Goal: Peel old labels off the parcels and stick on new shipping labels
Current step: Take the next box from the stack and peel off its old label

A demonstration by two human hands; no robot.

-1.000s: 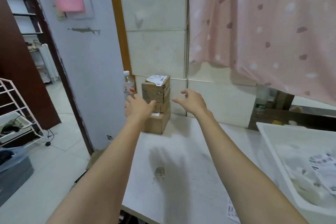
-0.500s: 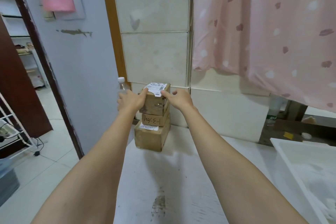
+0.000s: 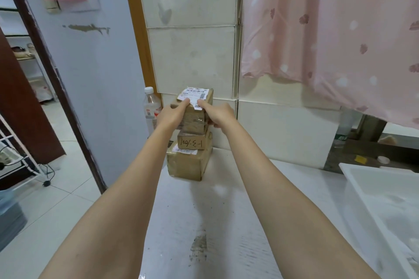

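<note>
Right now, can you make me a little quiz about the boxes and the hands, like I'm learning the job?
1. How many cardboard boxes are stacked by the wall?
2. True or false: both hands grip the top box.
3. What stands left of the stack: A a plastic bottle, B a cup, C a lamp?

Key:
1. Three.
2. True: the left hand and right hand hold its sides.
3. A, the plastic bottle.
</note>
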